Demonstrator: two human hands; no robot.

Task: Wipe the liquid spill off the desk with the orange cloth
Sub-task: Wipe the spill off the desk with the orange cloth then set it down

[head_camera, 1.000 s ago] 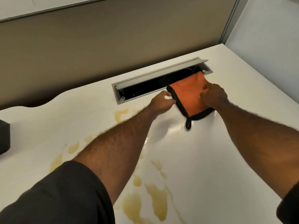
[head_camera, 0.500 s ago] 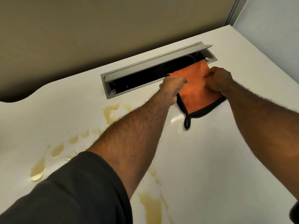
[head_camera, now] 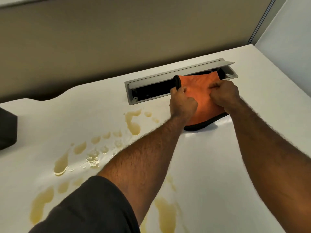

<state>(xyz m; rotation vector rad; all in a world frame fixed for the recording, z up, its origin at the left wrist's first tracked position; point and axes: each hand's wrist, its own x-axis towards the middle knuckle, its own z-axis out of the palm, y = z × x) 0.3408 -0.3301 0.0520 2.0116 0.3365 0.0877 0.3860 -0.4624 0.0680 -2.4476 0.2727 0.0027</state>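
An orange cloth with a black hem lies at the far side of the white desk, its far edge over the open cable slot. My left hand grips the cloth's left edge and its black loop. My right hand pinches the cloth from the right. Yellowish liquid spill lies in puddles and drops across the desk to the left of the cloth, and more puddles sit near the front edge between my arms.
A grey cable tray with its lid raised is set into the desk behind the cloth. A dark object sits at the left edge. A beige partition wall stands behind the desk, a white panel to the right.
Both hands have closed on the cloth and bunched it; the left edge with the loop is lifted. The view has shifted, showing more of the spill on the left.
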